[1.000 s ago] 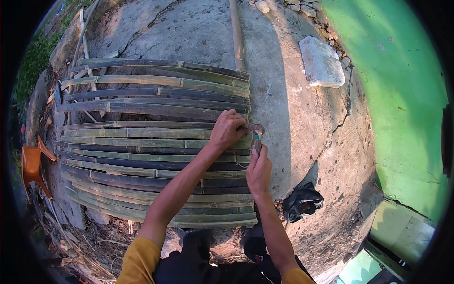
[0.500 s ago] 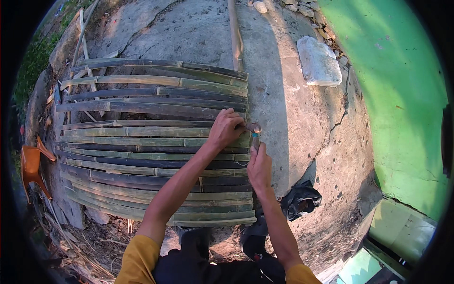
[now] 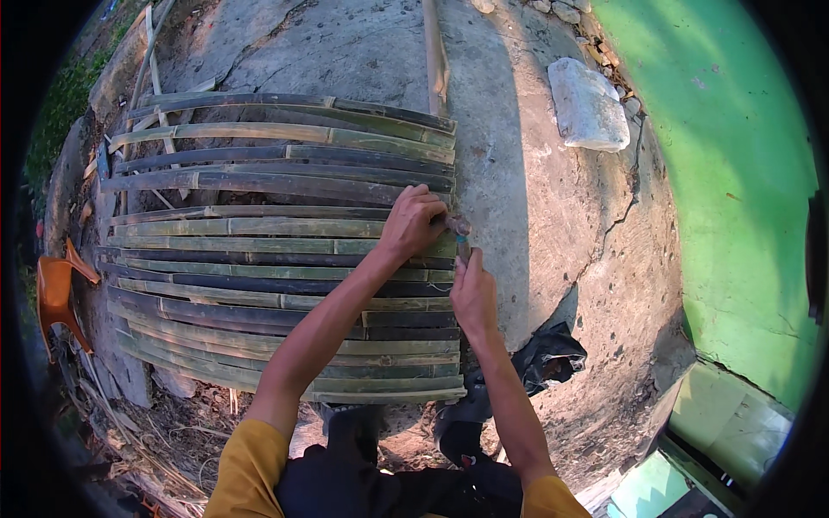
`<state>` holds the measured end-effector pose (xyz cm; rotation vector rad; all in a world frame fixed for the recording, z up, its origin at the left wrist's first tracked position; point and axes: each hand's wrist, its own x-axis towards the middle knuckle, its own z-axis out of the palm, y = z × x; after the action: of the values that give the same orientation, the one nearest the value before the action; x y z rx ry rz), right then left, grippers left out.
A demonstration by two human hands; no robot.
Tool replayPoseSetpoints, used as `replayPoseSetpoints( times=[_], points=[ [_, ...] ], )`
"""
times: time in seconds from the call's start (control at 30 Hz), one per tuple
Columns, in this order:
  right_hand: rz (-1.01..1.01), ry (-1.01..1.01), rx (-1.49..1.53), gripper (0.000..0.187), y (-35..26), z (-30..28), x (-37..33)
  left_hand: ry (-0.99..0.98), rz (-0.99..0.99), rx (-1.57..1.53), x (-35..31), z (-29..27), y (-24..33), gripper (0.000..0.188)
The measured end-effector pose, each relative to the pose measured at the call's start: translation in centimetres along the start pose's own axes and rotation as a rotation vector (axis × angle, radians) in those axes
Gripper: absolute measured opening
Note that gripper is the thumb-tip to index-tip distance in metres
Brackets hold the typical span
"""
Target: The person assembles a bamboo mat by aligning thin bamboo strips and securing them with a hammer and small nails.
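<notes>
A row of split bamboo slats (image 3: 268,226), green and dark brown, lies side by side before me with gaps between some of them. My left hand (image 3: 413,223) rests at the right ends of the middle slats. Its fingers are curled together, and whatever they pinch is too small or hidden to make out. My right hand (image 3: 474,292) is closed round the handle of a hammer (image 3: 458,225). The hammer's head sits right beside my left fingertips, at the slats' right edge; I cannot tell whether it touches anything.
A bamboo pole (image 3: 436,65) extends away beyond the slats. On the concrete at the right lie a whitish block-like bundle (image 3: 589,105) and a black crumpled bag (image 3: 553,356). A green wall (image 3: 717,173) borders the right side. An orange plastic chair (image 3: 57,293) stands far left.
The hammer's head has come down and left, closer to my left fingertips. My left hand keeps its place at the slat ends. The whole view has shifted slightly.
</notes>
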<state>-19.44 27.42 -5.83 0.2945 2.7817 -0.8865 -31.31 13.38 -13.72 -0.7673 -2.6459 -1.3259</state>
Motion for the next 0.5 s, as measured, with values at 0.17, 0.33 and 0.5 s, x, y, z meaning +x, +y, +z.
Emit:
replayPoseSetpoints(
  times=[0.17,0.33,0.5],
  points=[
    [-0.06,0.184,0.171,0.017,-0.1,-0.1,-0.9,0.027,-0.007,-0.091,-0.2,0.1,0.3,0.016],
    [-0.104,0.132,0.111,0.02,1.5,0.5,-0.2,-0.008,0.003,-0.018,0.0,0.1,0.2,0.018],
    [0.042,0.133,0.25,0.021,-0.4,-1.4,-1.2,-0.035,-0.036,-0.069,-0.8,-2.2,1.1,0.034]
  ],
)
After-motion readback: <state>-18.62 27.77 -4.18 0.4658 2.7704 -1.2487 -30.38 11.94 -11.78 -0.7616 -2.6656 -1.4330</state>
